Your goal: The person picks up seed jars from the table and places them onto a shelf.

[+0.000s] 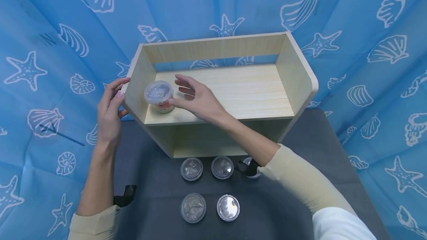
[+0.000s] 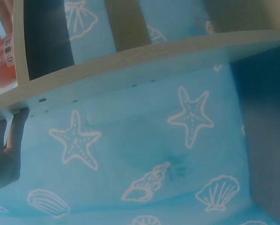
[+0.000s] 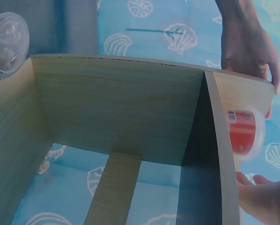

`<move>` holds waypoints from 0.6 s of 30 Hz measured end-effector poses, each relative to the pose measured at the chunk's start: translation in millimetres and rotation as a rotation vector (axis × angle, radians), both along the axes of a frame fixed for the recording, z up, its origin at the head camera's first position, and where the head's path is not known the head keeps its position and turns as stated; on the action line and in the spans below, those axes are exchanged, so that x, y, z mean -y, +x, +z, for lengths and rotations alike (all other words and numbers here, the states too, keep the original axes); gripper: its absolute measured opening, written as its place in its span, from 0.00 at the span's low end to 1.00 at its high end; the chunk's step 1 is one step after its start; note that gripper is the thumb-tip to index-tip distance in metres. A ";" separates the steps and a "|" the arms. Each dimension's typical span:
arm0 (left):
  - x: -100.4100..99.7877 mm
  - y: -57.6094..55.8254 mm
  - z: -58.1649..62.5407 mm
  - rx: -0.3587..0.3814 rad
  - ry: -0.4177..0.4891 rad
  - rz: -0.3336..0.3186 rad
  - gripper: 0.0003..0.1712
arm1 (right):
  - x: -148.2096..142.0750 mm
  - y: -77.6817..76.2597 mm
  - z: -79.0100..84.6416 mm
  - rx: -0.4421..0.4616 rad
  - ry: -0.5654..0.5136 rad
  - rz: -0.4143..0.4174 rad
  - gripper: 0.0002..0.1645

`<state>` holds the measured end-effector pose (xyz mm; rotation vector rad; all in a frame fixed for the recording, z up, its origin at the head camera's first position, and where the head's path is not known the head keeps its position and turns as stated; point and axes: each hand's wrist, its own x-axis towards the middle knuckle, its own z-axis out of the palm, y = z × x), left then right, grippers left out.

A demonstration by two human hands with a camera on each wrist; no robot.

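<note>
A clear lidded plastic tub with red contents [image 1: 159, 95] stands upright on the upper board of a light wooden shelf [image 1: 230, 88], close to its left side panel. My right hand [image 1: 200, 99] is just right of the tub, fingers spread and thumb at its side; in the right wrist view a gap shows between the fingers and the tub [image 3: 243, 133]. At the left, my left hand [image 1: 111, 110] holds the side panel's edge. From the left wrist view, fingers of that hand [image 2: 6, 157] touch the panel's outer face.
On the dark table [image 1: 153, 192] in front of the shelf sit several round lidded tubs, among them a front-left tub [image 1: 193, 207] and a silvery-topped one [image 1: 228, 207]. A tub [image 1: 252, 169] is partly hidden by my right arm. A blue seashell curtain [image 1: 260, 6] hangs behind.
</note>
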<state>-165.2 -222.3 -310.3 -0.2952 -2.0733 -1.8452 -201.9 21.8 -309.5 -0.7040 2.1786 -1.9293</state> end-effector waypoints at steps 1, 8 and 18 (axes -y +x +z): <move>-0.1 0.0 0.0 0.004 0.001 -0.002 0.22 | -3.4 1.4 -0.2 -0.004 -0.008 0.004 0.43; -0.9 -0.5 1.6 0.026 0.023 -0.049 0.23 | -30.7 13.4 -5.4 -0.025 -0.064 0.034 0.40; -0.6 -0.1 4.0 0.027 0.023 0.031 0.21 | -55.9 31.5 -9.6 -0.027 -0.119 0.094 0.38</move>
